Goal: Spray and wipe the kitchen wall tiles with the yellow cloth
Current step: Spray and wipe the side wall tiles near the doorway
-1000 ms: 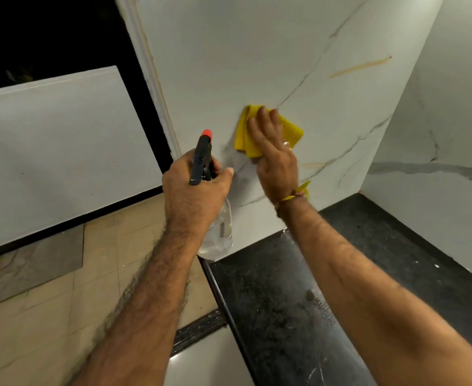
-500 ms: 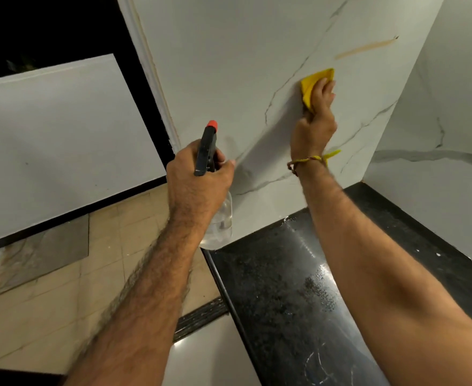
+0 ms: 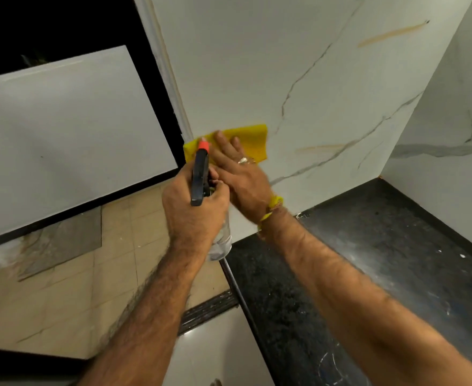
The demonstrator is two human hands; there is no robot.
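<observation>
Yellow cloth [image 3: 252, 140] lies flat against the wall tiles [image 3: 257, 65], right by their left edge trim [image 3: 173, 101], where I see my right hand [image 3: 240, 174] pressing it with straight fingers. My left hand [image 3: 193, 207] is curled round the spray bottle [image 3: 220, 243], just in front of the right hand, its orange nozzle [image 3: 203, 144] overlapping the cloth. Clear bottle; I cannot tell how much liquid it holds. To the right, the tiles run wide and bare as far as the corner with the side wall [image 3: 438, 121]. Below, the black countertop [image 3: 368, 260] meets the tiles.
</observation>
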